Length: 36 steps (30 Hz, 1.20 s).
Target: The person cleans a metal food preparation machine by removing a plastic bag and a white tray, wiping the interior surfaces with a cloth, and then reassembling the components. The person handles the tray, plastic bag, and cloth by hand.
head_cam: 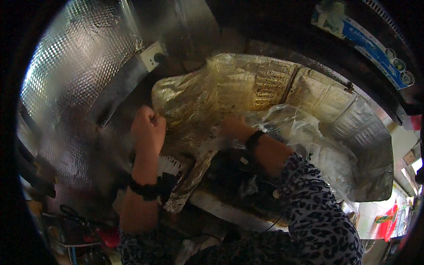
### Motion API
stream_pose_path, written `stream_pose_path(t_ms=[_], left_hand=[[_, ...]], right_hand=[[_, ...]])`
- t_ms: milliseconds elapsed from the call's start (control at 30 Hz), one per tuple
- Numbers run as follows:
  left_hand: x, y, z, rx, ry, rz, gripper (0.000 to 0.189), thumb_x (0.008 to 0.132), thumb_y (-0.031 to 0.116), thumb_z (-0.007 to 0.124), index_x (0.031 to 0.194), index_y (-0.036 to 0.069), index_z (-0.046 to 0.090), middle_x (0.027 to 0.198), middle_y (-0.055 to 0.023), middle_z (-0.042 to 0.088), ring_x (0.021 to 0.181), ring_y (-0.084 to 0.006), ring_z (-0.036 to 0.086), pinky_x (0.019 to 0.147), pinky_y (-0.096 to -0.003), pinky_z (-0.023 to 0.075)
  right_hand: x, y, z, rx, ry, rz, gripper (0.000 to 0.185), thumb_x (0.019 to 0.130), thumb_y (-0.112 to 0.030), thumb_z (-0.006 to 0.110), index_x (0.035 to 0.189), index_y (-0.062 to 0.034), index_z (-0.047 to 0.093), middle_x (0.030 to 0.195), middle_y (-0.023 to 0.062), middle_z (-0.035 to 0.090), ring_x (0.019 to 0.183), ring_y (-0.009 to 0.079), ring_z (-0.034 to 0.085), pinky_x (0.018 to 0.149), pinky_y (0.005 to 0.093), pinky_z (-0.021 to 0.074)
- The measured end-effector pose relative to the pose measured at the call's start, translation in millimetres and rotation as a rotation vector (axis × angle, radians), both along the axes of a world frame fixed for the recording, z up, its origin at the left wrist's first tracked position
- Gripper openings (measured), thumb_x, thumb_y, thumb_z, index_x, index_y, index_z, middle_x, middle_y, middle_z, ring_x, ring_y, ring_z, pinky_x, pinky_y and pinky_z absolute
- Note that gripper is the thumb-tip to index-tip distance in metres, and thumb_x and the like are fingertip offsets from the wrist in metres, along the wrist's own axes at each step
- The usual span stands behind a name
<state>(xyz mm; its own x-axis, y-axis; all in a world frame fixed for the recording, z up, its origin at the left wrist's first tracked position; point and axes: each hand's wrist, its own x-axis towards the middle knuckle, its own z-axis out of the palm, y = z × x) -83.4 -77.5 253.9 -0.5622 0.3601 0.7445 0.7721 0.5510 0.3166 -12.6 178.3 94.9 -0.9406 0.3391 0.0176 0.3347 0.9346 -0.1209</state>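
Observation:
A grease-stained foil splash guard (232, 79) with folded panels stands before me, curving to the right. My left hand (148, 129) is at its left edge, with the fingers curled closed and seemingly pinching that edge. My right hand (234, 128) reaches to the lower middle of the guard; it is blurred, and its fingertips are hard to make out. A strip of the foil (190, 188) hangs down between my hands. Below my right forearm lies a dark cooktop (228, 182) with a pale front edge. Crumpled clear plastic bags (311, 135) lie right of my right wrist.
An embossed metallic sheet (89, 59) covers the left side, near a wall socket (153, 58). Overhead at the right, a dark hood-like edge bears a blue sticker (371, 49) with writing. A red item (389, 222) stands on white tiles at far right.

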Motion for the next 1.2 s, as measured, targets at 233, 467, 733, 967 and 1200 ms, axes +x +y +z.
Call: stream_pose_path(t_ms=[233, 467, 733, 967, 1200], left_hand=[[-7, -31, -19, -0.077, -0.11, 0.0, 0.018, 0.074, 0.011, 0.06, 0.072, 0.003, 0.044, 0.066, -0.0148, 0.044, 0.057, -0.0322, 0.044, 0.053, -0.039, 0.0374], [35, -39, -39, 0.05, 0.012, 0.024, 0.016, 0.074, 0.01, 0.06, 0.071, 0.003, 0.046, 0.067, -0.0151, 0.047, 0.06, -0.0325, 0.049, 0.053, -0.0394, 0.0396], [71, -55, -78, 0.111, -0.063, -0.003, 0.01, 0.074, 0.008, 0.06, 0.075, 0.002, 0.053, 0.08, -0.0165, 0.055, 0.07, -0.035, 0.055, 0.059, -0.0423, 0.0451], [86, -66, -72, 0.036, 0.135, 0.056, 0.013, 0.073, 0.006, 0.058, 0.084, 0.001, 0.058, 0.09, -0.0201, 0.058, 0.073, -0.0381, 0.056, 0.063, -0.0418, 0.0476], [85, -75, -64, 0.202, 0.015, 0.023, 0.025, 0.07, 0.003, 0.058, 0.095, 0.0, 0.057, 0.089, -0.0185, 0.055, 0.078, -0.0351, 0.056, 0.071, -0.0379, 0.0471]], right_hand=[[67, 94, 91, 0.618, 0.917, -0.265, 0.041, 0.082, -0.014, 0.055, 0.122, -0.0107, 0.048, 0.122, 0.013, 0.049, 0.114, 0.0335, 0.043, 0.095, 0.0478, 0.0319], [84, 131, 154, 0.451, 0.51, -0.347, 0.032, 0.087, -0.02, 0.05, 0.119, -0.0183, 0.054, 0.123, 0.0092, 0.05, 0.118, 0.0319, 0.041, 0.098, 0.0545, 0.0255], [112, 101, 200, 0.349, 0.246, -0.105, 0.019, 0.082, -0.017, 0.055, 0.099, -0.0145, 0.063, 0.104, 0.009, 0.06, 0.111, 0.0309, 0.047, 0.092, 0.057, 0.0318], [142, 106, 201, 0.498, 0.747, -0.119, 0.019, 0.076, -0.007, 0.06, 0.095, -0.0082, 0.062, 0.097, 0.011, 0.059, 0.098, 0.0304, 0.052, 0.09, 0.0457, 0.038], [176, 107, 203, 0.617, 0.836, 0.048, 0.025, 0.073, 0.003, 0.056, 0.097, -0.0038, 0.057, 0.1, 0.0141, 0.054, 0.098, 0.0347, 0.049, 0.089, 0.0471, 0.0408]])
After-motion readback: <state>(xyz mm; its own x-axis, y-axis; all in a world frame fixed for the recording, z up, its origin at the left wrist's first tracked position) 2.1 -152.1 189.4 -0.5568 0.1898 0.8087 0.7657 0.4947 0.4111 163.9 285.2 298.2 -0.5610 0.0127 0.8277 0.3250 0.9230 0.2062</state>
